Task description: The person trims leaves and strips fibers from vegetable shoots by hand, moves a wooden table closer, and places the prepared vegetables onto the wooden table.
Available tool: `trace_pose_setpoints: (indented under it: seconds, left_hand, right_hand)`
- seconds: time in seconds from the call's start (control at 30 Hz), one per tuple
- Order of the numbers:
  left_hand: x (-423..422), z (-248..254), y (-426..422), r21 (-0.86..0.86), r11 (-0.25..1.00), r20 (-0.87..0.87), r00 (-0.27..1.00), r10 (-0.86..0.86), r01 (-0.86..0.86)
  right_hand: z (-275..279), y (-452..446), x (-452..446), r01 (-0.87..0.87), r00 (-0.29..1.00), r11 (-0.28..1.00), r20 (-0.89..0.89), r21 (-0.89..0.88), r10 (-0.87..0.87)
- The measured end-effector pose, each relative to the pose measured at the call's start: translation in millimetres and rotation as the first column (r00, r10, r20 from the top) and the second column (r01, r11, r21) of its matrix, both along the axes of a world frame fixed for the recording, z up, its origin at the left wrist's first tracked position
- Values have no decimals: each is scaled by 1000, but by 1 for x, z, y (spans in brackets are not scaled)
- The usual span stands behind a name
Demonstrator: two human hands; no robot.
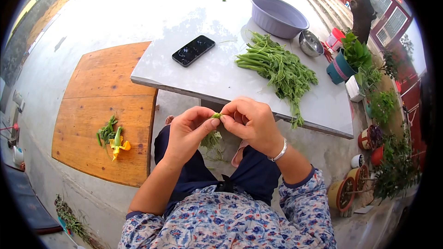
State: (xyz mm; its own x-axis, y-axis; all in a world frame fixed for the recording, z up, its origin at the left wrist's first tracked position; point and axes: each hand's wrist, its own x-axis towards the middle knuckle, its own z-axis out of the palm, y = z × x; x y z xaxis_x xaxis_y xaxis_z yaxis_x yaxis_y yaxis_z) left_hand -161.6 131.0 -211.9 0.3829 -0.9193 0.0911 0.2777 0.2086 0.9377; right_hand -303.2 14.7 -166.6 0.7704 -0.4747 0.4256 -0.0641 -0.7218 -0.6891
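My left hand (190, 128) and my right hand (251, 121) meet in front of the table's near edge, above my lap. Thumb and fingers of both pinch the end of a green vegetable stem (216, 115). Leafy greens (211, 140) show just below the left fingers; whether they hang from this stem or lie lower down I cannot tell. On the table beyond my right hand lies a pile of leafy green shoots (281, 62), stems toward the left, some leaves drooping over the near edge. A bracelet (278, 151) circles my right wrist.
The grey table (161, 71) carries a phone (194, 50), a purple-grey basin (279, 16) and a metal bowl (311, 44). A lower wooden table (104, 76) on the left bears a yellow blossom (119, 144) and green scraps (107, 130). Potted plants (346, 60) line the right side.
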Motion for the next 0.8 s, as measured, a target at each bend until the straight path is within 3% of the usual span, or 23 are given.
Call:
trace_pose_setpoints:
  seconds: [0.03, 0.07, 0.13, 0.17, 0.23, 0.37, 0.43, 0.6, 0.8]
  left_hand:
    - [0, 0, 0, -28, 999, 8, 1000, 17, -17]
    - [-3, -1, -1, -28, 999, 8, 1000, 17, -17]
    - [-15, -2, -3, -118, 985, -123, 986, 112, -126]
    - [-18, -3, -5, -121, 985, -122, 986, 112, -127]
    - [-22, -8, -8, -173, 940, -215, 942, 257, -295]
    - [-24, -5, -10, -163, 934, -276, 923, 266, -318]
    - [-20, -2, -13, -170, 932, -429, 875, 224, -322]
    - [-4, 3, -15, -156, 950, -373, 907, 196, -269]
    - [34, 0, -12, -229, 900, -565, 804, 188, -372]
  right_hand:
    - [0, 4, 0, 24, 1000, 984, -12, 174, -23]
    - [-5, 8, 3, 24, 1000, 985, -12, 173, -23]
    - [-19, 16, 10, 1, 963, 880, 238, 474, -129]
    - [-21, 20, 12, 0, 962, 882, 240, 471, -128]
    - [-24, 24, 14, 106, 968, 922, 173, 372, -181]
    - [-12, 25, 10, 124, 985, 974, 94, 190, -144]
    - [-13, 24, 8, 100, 992, 970, 57, 221, -115]
    - [-9, 20, 4, 120, 992, 962, 4, 244, -125]
    - [-22, 19, -6, 5, 1000, 975, -15, 221, -2]
